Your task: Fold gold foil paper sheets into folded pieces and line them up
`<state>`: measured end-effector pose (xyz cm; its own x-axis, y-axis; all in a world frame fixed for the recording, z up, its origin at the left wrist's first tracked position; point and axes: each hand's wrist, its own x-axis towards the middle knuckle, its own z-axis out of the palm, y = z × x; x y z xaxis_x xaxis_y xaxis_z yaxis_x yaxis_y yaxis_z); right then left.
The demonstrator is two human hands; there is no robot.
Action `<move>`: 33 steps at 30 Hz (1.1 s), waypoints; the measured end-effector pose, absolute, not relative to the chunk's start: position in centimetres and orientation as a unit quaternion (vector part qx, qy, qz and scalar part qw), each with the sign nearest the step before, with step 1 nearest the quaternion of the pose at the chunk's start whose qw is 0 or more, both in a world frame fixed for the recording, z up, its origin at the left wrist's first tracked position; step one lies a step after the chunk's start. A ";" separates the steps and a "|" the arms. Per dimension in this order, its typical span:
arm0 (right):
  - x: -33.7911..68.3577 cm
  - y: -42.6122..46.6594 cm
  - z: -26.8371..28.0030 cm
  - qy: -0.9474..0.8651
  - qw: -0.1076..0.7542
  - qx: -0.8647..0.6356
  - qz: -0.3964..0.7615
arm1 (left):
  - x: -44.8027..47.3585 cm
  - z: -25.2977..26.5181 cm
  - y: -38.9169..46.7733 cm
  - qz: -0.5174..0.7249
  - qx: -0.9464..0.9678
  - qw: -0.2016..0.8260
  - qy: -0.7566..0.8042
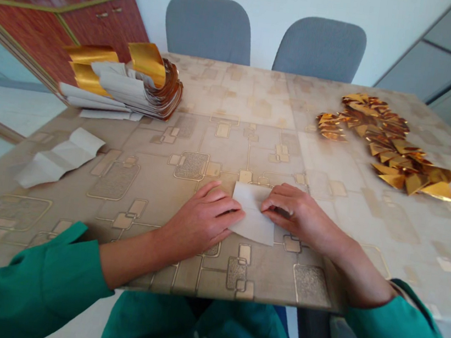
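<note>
A small whitish sheet of paper [257,228] lies on the table in front of me, a faint crease running across it. My left hand [206,216] is palm down at the sheet's left edge, its closed fingers holding that edge against the table. On the upper right part, my right hand [297,211] pinches the same sheet between thumb and fingertips. What lies beneath the fingers of either hand is hidden.
A thick stack of gold-and-white paper sheets [136,91] stands at the back left, with a loose creased sheet [63,158] nearer. Folded gold paper pieces [396,136] lie heaped at the right. Two grey chairs [208,28] stand behind the patterned table [235,93].
</note>
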<state>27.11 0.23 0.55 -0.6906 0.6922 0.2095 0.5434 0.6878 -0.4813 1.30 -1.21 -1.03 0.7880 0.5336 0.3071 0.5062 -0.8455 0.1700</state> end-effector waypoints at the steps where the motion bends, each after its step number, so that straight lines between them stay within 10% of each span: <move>1: 27.0 0.2 0.5 -0.902 0.189 -0.343 0.183 | 1.3 -1.0 -1.3 0.176 0.944 0.033 0.277; 21: 25.4 -1.0 1.0 -0.911 0.180 -0.346 0.134 | 0.9 -0.4 0.3 0.164 0.876 0.039 0.452; 33: 25.3 -1.0 1.0 -0.915 0.173 -0.342 0.130 | 2.8 -1.1 0.9 0.303 0.798 0.235 0.464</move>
